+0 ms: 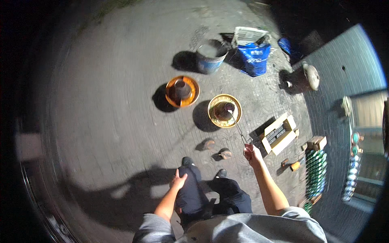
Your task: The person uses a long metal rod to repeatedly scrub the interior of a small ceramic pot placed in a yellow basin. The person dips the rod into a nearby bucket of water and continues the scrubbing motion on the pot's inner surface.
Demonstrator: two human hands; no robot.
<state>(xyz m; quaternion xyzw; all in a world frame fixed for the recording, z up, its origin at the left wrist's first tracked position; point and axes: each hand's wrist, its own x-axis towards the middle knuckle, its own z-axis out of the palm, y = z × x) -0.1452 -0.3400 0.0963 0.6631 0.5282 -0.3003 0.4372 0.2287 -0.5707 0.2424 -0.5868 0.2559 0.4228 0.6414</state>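
Observation:
My right hand (252,154) grips the handles of long metal tongs (240,131). Their far end reaches the chimney mouth of a chimney hot pot (225,110). Something small and pale shows at the tips; I cannot tell what it is. Pale and greenish food fills the ring around that chimney. My left hand (178,181) rests on my left knee, thumb spread, holding nothing. Farther off to the left stands a second hot pot (182,91), its ring orange inside. Two small brownish round things, one (209,144) nearer the pots and another (225,154) by my right foot, lie on the paving.
An open cardboard box (278,133) holds dark bars, probably charcoal. Beyond the pots stand a bucket (211,57) and a blue bag (254,57). An orange-and-black tool (294,165) lies near stacked green bottles (316,173) along the right wall. A dark container (299,80) stands farther up.

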